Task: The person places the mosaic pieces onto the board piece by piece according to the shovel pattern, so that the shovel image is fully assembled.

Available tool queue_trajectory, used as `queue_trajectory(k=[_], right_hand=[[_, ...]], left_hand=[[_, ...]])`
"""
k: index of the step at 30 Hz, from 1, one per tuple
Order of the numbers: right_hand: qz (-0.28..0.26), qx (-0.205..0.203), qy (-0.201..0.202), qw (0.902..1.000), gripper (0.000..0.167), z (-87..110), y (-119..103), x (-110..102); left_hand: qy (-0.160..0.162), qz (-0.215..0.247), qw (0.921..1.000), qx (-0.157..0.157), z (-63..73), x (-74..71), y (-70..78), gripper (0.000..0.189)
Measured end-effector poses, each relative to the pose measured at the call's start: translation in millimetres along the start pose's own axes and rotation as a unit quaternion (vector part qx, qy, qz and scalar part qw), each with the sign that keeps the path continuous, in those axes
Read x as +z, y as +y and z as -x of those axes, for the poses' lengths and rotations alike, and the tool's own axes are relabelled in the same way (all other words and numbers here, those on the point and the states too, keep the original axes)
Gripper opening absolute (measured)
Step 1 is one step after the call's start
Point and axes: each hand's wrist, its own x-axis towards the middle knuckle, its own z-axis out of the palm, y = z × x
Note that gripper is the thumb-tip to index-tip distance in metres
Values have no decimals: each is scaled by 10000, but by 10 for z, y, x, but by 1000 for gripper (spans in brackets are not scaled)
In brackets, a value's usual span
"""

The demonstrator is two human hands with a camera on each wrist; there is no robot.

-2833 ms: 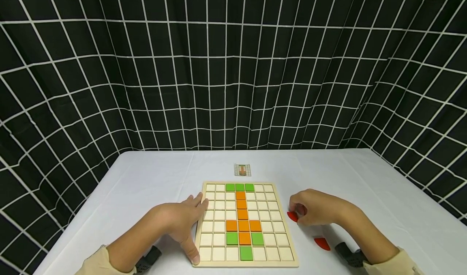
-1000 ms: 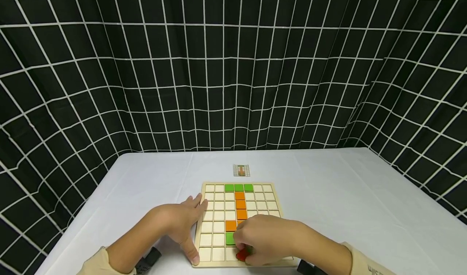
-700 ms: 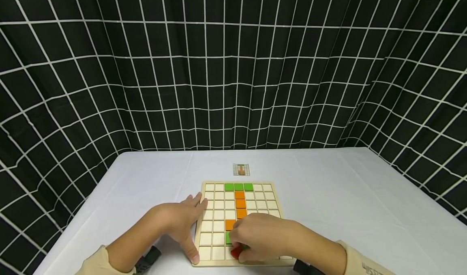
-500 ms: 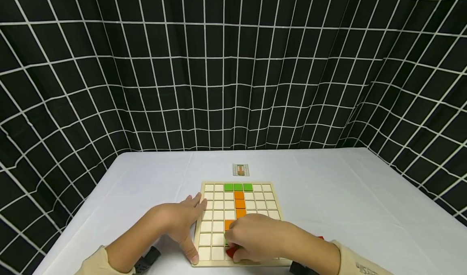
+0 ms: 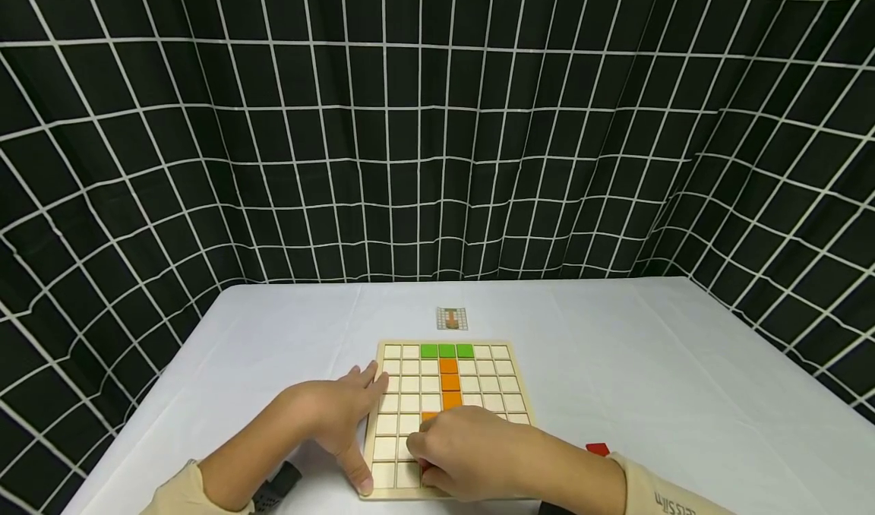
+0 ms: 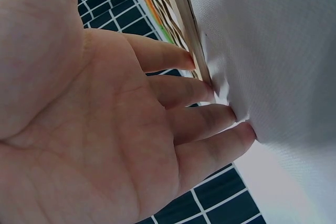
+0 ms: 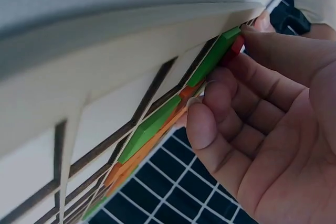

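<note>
A wooden grid board [image 5: 403, 493] lies on the white-covered table, with green tiles [image 5: 446, 351] in its far row and a column of orange tiles [image 5: 450, 382] below them. My left hand [image 5: 342, 420] rests along the board's left edge, its fingers [image 6: 210, 116] spread and fairly straight. Over the near rows, my right hand [image 5: 472, 454] pinches a small red piece [image 7: 234, 50] between thumb and fingers, beside a green tile [image 7: 215, 56]. Most of that piece is covered by the hand in the head view. Several near tiles are hidden too.
Another red piece [image 5: 598, 449] lies on the table right of the board, partly behind the right forearm. A small pattern card [image 5: 452, 318] sits beyond the board. A black curtain [image 5: 437, 158] with white grid lines surrounds the table's back and sides.
My right hand picked up a red piece right of the board, carried it left over the near rows, and has since shifted slightly further left. The left hand stays at the board's edge.
</note>
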Motion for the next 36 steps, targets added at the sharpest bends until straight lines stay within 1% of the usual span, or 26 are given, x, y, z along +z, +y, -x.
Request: queue_trajectory(k=[3, 7, 9, 14, 21, 22, 25, 29, 33, 36], right_hand=[[119, 170, 16, 9998, 26, 2, -2, 1], [266, 504, 0, 9984, 24, 13, -8, 2], [380, 552, -5, 9978, 23, 19, -20, 11], [683, 327, 91, 9971, 21, 34, -51, 16], [310, 68, -90, 9995, 19, 164, -46, -61], [340, 8, -73, 9994, 19, 183, -47, -76], [418, -253, 141, 9987, 17, 220, -40, -93], [410, -464, 338, 9975, 15, 234, -24, -60], [494, -508, 437, 9965, 16, 214, -22, -31], [621, -530, 423, 9958, 15, 197, -26, -20]], left_hand=[[13, -11, 10000, -1, 4, -3, 4, 143], [2, -47, 10000, 2, -3, 3, 0, 143], [-10, -51, 10000, -3, -8, 6, -5, 143], [-20, 6, 10000, -65, -5, 5, -18, 143], [-53, 24, 10000, -30, -16, -2, -16, 143], [-45, 26, 10000, -25, -16, -8, -15, 144], [-29, 54, 10000, -32, -13, -24, -17, 144], [-38, 81, 10000, -42, -12, -24, -19, 144], [-30, 102, 9999, -61, -15, -5, -16, 144], [-26, 107, 9999, -57, -19, 4, -12, 143]])
